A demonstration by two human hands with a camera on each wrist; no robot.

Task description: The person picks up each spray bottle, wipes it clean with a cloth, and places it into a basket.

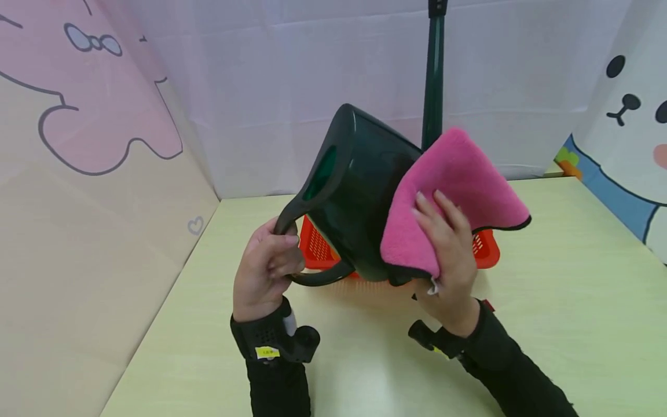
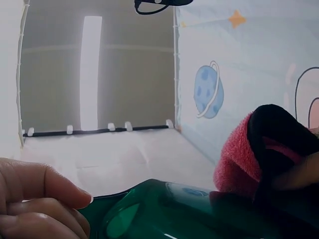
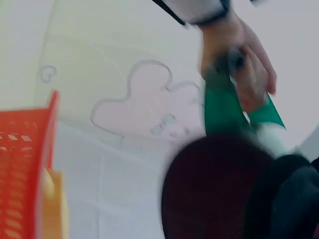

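A dark green watering can (image 1: 362, 185) is tilted in the air, its long spout (image 1: 433, 81) pointing up in the head view. My left hand (image 1: 266, 272) grips its curved handle (image 1: 322, 277) at the left. On the can's right side my right hand (image 1: 449, 260) holds a pink cloth (image 1: 469, 174) with black edging against it, fingers spread over the cloth. The right thumb is hidden. In the left wrist view the green can (image 2: 149, 214) lies along the bottom, with the folded cloth (image 2: 234, 164) at its right.
Behind the can, a red perforated basket (image 1: 487, 249) stands on the pale table (image 1: 563, 301), mostly covered from the head camera. A yellow item (image 3: 55, 209) shows beside the basket's red wall in the right wrist view. Printed curtains (image 1: 94, 231) enclose the table.
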